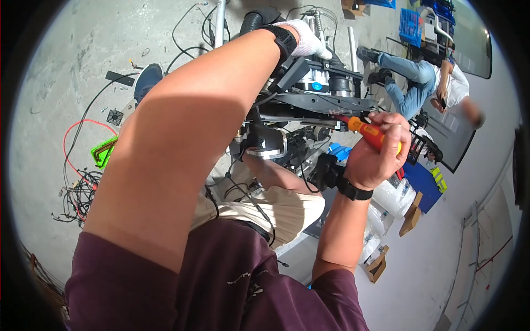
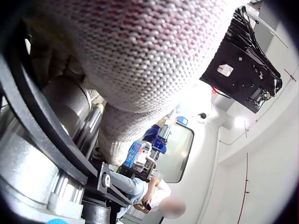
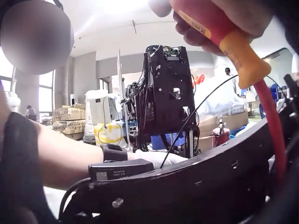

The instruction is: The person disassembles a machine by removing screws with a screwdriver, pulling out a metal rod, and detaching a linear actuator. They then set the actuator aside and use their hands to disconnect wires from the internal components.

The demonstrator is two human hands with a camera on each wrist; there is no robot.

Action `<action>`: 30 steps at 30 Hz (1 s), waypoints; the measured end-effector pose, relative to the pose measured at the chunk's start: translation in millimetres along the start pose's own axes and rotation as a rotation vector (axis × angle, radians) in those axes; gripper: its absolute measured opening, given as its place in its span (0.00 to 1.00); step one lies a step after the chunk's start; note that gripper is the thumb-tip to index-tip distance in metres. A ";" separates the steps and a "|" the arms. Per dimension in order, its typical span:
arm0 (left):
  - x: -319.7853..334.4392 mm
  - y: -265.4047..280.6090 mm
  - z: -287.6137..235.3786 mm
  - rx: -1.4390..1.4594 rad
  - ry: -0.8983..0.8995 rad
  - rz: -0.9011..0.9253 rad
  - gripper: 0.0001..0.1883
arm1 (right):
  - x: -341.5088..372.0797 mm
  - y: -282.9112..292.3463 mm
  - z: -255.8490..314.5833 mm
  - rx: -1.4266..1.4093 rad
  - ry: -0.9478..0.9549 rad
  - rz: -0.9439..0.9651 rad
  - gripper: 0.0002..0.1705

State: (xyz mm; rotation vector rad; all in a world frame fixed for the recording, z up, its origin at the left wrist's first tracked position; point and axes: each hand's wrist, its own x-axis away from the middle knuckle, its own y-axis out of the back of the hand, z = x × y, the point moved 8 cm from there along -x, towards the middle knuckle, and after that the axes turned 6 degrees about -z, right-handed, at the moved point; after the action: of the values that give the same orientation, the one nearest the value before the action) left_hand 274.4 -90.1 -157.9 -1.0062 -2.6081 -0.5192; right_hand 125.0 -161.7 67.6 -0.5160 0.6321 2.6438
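My bare right hand (image 1: pixel 379 152) grips the red and yellow handle of a screwdriver (image 1: pixel 361 129). Its red insulated shaft, seen in the right wrist view, runs down to a long curved black frame (image 3: pixel 205 186); the tip is hidden there. My left hand (image 1: pixel 302 37), in a white knitted glove, is at the far side of the machine. In the left wrist view, the gloved fingers curl round a metal cylinder (image 2: pixel 70 102), with the thumb (image 2: pixel 114 142) extended beside a thinner rod. A black box (image 3: pixel 121 169) sits along the frame's edge.
Another person (image 1: pixel 425 77) sits at the upper right. Tangled cables (image 1: pixel 80 196) and a green tray (image 1: pixel 102 151) lie on the floor at left. Wrapped white items (image 1: pixel 393 198) and open cardboard boxes (image 1: pixel 377 266) stand at right. A tall black panel (image 3: pixel 168 93) stands beyond the frame.
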 end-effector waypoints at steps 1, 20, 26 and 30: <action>0.9 0.1 1.4 0.004 0.013 0.012 0.44 | 3.3 -4.0 -1.4 -0.086 -0.104 0.016 0.09; -2.0 -2.0 2.4 0.001 -0.020 0.000 0.44 | -12.5 -8.2 3.6 -0.303 -0.206 0.136 0.12; 0.2 -0.5 -0.3 -0.010 -0.005 0.003 0.44 | -3.9 -17.8 1.2 -0.210 -0.234 0.171 0.12; 0.9 -0.3 0.9 -0.010 0.000 0.014 0.44 | 1.1 -20.1 -6.7 -0.161 -0.251 0.198 0.14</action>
State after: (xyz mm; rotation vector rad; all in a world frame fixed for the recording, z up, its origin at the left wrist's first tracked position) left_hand 273.5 -89.4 -158.4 -1.0268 -2.5991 -0.5289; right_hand 134.5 -148.0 54.4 -0.1654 0.4139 2.8987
